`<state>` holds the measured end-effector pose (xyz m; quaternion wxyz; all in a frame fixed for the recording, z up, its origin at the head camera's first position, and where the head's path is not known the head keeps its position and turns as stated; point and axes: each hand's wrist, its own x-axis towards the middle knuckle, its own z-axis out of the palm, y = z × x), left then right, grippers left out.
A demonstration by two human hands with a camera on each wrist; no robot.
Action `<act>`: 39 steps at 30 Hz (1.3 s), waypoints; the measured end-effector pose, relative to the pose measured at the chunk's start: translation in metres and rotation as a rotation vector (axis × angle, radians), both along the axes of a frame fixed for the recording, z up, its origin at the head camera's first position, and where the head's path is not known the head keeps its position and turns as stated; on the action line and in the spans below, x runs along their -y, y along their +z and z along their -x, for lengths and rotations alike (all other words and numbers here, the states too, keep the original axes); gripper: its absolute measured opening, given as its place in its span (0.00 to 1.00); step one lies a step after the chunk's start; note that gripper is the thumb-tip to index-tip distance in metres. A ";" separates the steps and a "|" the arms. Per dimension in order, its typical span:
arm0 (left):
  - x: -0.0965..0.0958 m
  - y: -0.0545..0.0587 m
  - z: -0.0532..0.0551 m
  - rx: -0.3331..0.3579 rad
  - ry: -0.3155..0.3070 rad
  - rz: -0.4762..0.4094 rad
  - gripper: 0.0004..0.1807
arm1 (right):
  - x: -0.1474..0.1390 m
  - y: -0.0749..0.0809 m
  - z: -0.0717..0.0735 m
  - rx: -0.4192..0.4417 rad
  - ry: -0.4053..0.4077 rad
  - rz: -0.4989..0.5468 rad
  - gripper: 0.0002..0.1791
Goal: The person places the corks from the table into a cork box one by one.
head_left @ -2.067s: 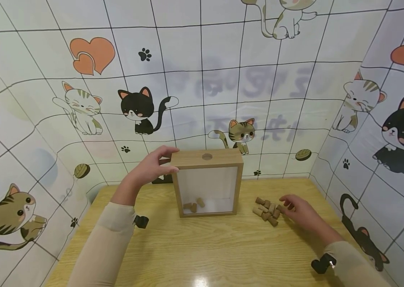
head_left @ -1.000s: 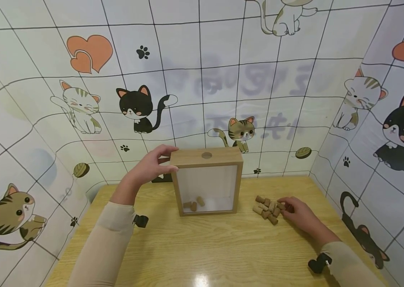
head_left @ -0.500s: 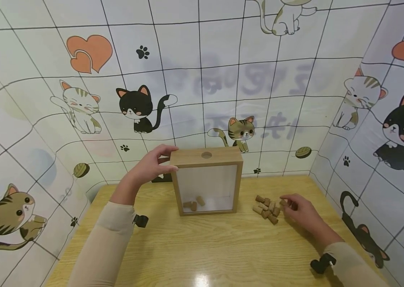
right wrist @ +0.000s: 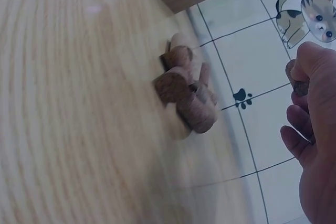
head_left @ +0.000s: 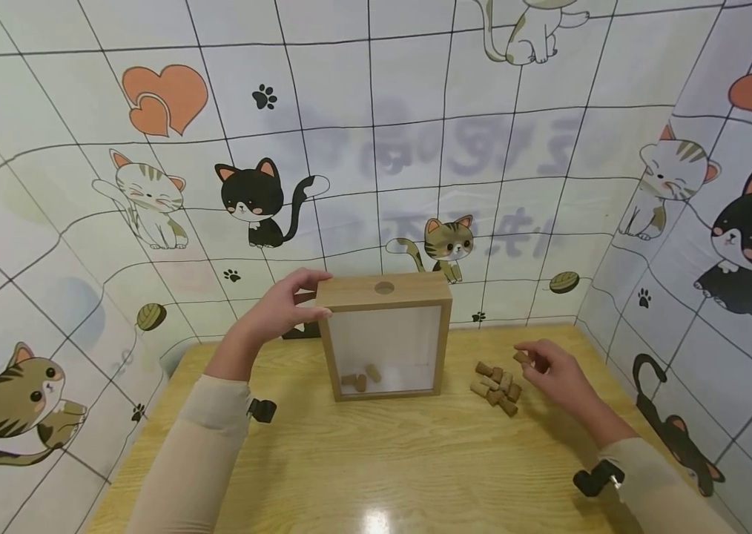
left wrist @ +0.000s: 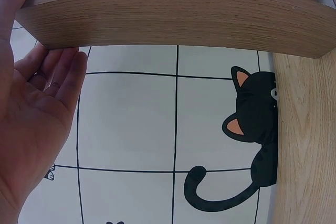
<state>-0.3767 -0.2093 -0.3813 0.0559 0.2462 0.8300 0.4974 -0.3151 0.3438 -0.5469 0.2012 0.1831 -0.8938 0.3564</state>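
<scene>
A wooden-framed box (head_left: 386,294) with a clear front and a round hole in its top stands upright on the table. My left hand (head_left: 280,305) grips its upper left corner, thumb at the front and fingers behind, as the left wrist view also shows. Several corks (head_left: 361,383) lie at the bottom inside the box. My right hand (head_left: 555,373) pinches one cork (head_left: 521,357) between thumb and fingers, held above the table. Beneath and left of that hand lies a loose pile of corks (head_left: 496,389), seen blurred in the right wrist view.
The wooden table (head_left: 376,452) ends at a white cloth wall (head_left: 349,133) printed with cats and grid lines. That cloth stands close behind the box and along both sides. A black wrist camera (head_left: 598,478) sits on the right sleeve, another on the left.
My right hand was at the right edge of the cork pile; it has taken one cork and lifted it up and away. My left hand stays on the box.
</scene>
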 end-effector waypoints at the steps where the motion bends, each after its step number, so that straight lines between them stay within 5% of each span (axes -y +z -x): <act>1: 0.000 0.000 0.000 0.000 0.000 0.001 0.41 | 0.001 0.003 0.000 -0.001 0.001 -0.004 0.22; 12: 0.000 0.000 -0.001 0.001 0.009 0.007 0.41 | 0.010 0.036 0.004 -0.042 0.032 -0.037 0.24; 39: -0.001 0.001 -0.004 -0.001 0.005 -0.005 0.40 | 0.023 0.089 0.014 -0.123 0.099 -0.068 0.22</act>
